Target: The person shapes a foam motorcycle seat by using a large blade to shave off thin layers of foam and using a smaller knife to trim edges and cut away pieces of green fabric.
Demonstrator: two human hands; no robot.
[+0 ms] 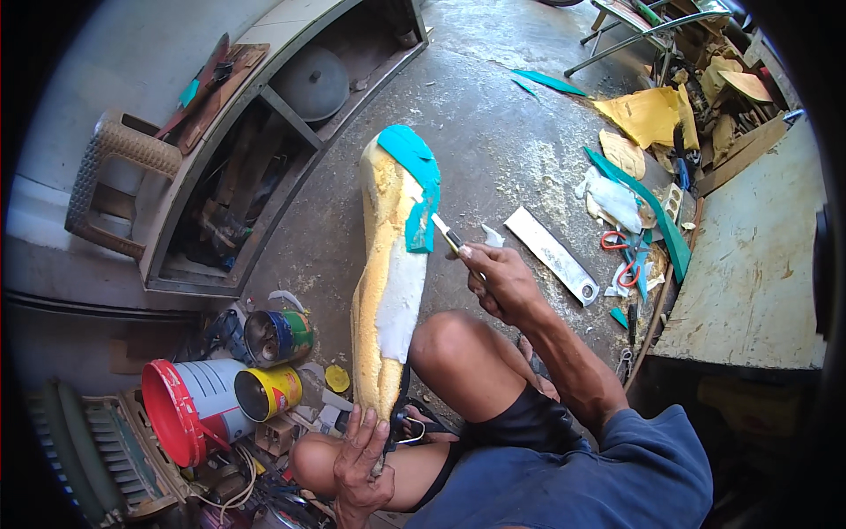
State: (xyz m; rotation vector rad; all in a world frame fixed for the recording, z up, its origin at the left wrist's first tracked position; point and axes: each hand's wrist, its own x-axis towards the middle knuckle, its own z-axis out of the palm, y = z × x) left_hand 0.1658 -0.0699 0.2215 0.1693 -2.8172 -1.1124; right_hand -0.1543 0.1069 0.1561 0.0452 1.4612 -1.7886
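Note:
A long motorcycle seat foam (374, 256), yellowish with a white patch along its right side, stretches away from me over my knees. A teal foam piece (411, 167) curves over its far end and down the right side. Across the seat's near end lie the fingers of my left hand (363, 458), gripping it. My right hand (500, 284) is closed around a slim tool (453, 240) with a dark handle part and a pale, narrow tip, probably a knife. Its tip is at the right edge of the teal piece; I cannot tell whether it cuts in.
To the right lie a flat metal bar (553, 256), red-handled scissors (627, 269), teal strips (648, 207) and yellow foam scraps (648, 116). Paint buckets (198, 401) stand at the left, below a low cabinet (238, 189) and a plastic stool (110, 167). A pale board (749, 264) borders the right.

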